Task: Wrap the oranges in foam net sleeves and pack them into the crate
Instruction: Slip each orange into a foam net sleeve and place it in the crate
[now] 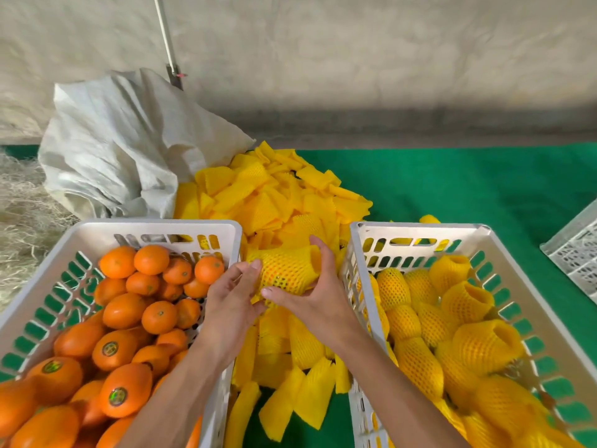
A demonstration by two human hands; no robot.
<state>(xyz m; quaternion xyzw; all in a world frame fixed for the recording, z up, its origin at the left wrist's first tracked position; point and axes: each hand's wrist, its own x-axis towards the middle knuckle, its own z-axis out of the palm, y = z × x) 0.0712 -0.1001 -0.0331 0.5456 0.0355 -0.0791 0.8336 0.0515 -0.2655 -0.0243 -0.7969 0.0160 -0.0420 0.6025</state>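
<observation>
- Holding one orange (284,270) between both hands, already inside a yellow foam sleeve (302,258), just above the gap between the two crates.
- Cupping it from below and from the far side with the right hand (310,294), thumb under the netted fruit, fingers curled over the sleeve's open end.
- Touching the sleeve's near-left side with the left hand (231,300), fingers fairly straight, fingertips (256,264) resting on the netting rather than gripping it.
- Judging the wrap on this one as close to finished: netting covering the fruit, a loose collar sticking out toward the right.
- Sitting just right of the right hand, the packing crate (416,228), holding a good layer of wrapped oranges (420,360), with room near its far end.
- Sitting just left of the left hand, the supply crate (155,225), piled high with bare oranges (129,318), several carrying stickers.
- Leaving, by that count, the larger share of the work ahead: many bare fruits against fewer wrapped ones.
- Lying under and beyond both hands, a heap of spare sleeves (274,195) on green cloth (468,189), plenty for what remains.
- Slumping beyond the left hand, a white sack (122,140) beside the heap.
</observation>
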